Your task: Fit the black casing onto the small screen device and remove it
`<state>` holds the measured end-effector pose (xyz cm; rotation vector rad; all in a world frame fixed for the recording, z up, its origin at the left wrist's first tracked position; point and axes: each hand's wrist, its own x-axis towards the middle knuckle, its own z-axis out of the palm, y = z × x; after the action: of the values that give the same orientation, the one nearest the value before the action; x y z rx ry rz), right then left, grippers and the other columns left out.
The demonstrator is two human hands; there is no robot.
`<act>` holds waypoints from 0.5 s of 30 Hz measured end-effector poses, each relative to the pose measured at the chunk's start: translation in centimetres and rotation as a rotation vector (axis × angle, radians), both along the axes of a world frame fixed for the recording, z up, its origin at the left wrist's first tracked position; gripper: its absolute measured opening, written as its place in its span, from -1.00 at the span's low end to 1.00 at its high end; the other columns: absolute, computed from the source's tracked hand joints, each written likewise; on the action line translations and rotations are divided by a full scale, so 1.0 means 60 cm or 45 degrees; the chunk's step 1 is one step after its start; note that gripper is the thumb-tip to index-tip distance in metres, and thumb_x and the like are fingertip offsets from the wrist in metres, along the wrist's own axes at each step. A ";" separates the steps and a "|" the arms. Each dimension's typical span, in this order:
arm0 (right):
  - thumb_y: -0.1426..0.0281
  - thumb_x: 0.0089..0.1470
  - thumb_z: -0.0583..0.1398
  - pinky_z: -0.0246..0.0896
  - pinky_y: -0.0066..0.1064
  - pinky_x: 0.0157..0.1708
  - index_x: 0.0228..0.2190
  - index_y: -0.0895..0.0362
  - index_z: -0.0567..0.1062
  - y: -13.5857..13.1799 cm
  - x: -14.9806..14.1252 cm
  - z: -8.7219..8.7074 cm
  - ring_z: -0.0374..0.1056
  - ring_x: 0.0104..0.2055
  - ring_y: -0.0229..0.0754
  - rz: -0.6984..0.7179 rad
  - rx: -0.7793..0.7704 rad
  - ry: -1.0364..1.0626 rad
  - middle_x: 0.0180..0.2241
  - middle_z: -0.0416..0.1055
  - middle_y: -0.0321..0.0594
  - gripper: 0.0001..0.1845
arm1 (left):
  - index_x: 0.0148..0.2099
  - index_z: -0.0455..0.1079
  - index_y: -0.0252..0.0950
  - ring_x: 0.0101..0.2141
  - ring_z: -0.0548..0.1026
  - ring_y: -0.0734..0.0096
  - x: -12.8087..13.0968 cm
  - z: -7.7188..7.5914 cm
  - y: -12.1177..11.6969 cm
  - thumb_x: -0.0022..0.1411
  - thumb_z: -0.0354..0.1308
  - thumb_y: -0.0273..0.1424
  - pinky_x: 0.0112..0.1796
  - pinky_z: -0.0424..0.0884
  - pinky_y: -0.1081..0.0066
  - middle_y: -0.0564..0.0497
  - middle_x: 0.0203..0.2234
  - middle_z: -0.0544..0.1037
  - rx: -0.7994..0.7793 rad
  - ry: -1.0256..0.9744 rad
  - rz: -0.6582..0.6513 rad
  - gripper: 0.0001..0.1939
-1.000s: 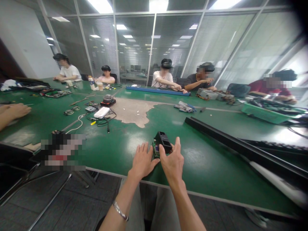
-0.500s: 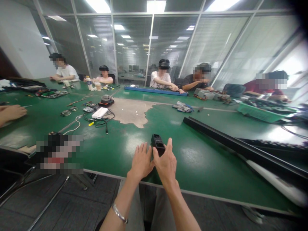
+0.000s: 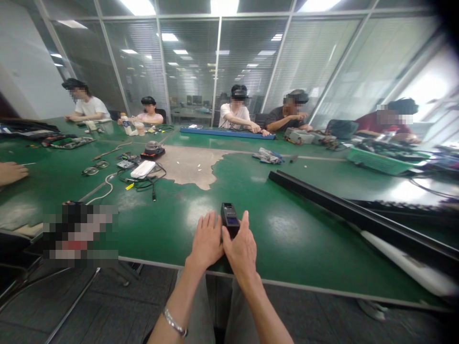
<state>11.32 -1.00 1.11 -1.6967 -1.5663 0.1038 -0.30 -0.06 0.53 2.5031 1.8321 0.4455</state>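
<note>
A small black box-shaped device (image 3: pixel 231 219) with a little bluish screen is at the table's near edge, between my hands. My right hand (image 3: pixel 243 246) is around its near end, the thumb along its left side and the index finger stretched up along its right. Its other fingers are hidden behind the hand. My left hand (image 3: pixel 206 239) is just left of the device, fingers straight and side by side, back up. Its thumb side is close to the right thumb; whether it touches the device I cannot tell. The device's lower end is hidden by the right hand.
A long black bar (image 3: pixel 322 203) and a white piece (image 3: pixel 401 260) lie to the right. Further off are gloves (image 3: pixel 267 156), a green basket (image 3: pixel 387 161), a white box (image 3: pixel 143 169) with cables, and glasses (image 3: pixel 95 167). Several people sit around the green table (image 3: pixel 161 229).
The view has turned slightly right, so everything sits further left. The device's screen now looks bluish rather than dark, and its angle has shifted a little. Both hands stay about it.
</note>
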 end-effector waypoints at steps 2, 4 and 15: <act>0.10 0.13 0.14 0.26 -0.07 -0.02 0.33 0.34 -0.11 0.004 0.002 -0.002 0.34 0.05 0.12 0.030 0.034 0.034 0.11 0.33 0.23 -0.05 | 0.39 0.00 -0.32 0.34 -0.02 0.04 0.000 0.001 0.000 0.35 -0.13 -0.22 0.28 -0.08 0.01 -0.19 0.36 0.04 -0.002 0.006 -0.009 -0.38; 0.10 0.13 0.14 0.24 -0.07 0.03 0.33 0.32 -0.12 0.008 0.004 -0.001 0.30 0.11 0.11 0.069 0.081 0.086 0.13 0.32 0.20 -0.05 | 0.40 -0.01 -0.30 0.34 -0.01 0.04 0.000 0.002 0.000 0.36 -0.11 -0.20 0.28 -0.07 0.01 -0.19 0.36 0.04 -0.003 0.010 -0.009 -0.37; 0.10 0.21 0.07 0.31 -0.14 -0.10 0.31 0.37 -0.05 0.004 -0.007 0.007 0.41 -0.04 0.09 -0.022 0.042 0.027 -0.01 0.43 0.21 -0.14 | 0.39 0.01 -0.30 0.33 0.00 0.05 0.002 0.002 0.001 0.41 -0.21 -0.25 0.27 -0.06 -0.01 -0.21 0.36 0.05 0.006 0.058 -0.009 -0.44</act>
<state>10.93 -0.77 1.56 -1.6783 -1.5300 0.0865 -0.19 0.02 0.64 2.5427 1.8389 0.3968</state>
